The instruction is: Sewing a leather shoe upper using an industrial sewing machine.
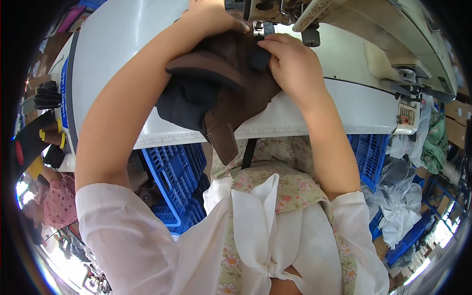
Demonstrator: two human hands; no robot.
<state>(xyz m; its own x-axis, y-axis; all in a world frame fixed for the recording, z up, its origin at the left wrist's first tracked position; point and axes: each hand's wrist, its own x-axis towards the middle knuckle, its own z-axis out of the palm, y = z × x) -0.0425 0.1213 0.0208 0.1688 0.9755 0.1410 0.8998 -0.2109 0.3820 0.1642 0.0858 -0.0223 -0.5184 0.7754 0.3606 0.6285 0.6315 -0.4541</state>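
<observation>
A brown leather shoe upper (255, 98) with a black lining (189, 101) lies bunched at the front of the white sewing machine table, and a stitched brown tab hangs over the edge. My left hand (209, 17) grips its far left part, thumb pressed on the leather; the other fingers are partly cut off by the top of the picture. On the right, my right hand (295, 64) is closed, with thumb and forefinger pinching a black flap (259, 58) of the upper. Between both hands is the metal presser foot (258, 30) of the sewing machine (373, 29).
The table's front edge bears a ruler strip (275, 132). Below stand blue plastic crates (169, 179) on both sides. Thread spools (53, 132) and black pieces sit at the left. Clear plastic bags (396, 196) lie right. Another person in a pink top (60, 200) is at far left.
</observation>
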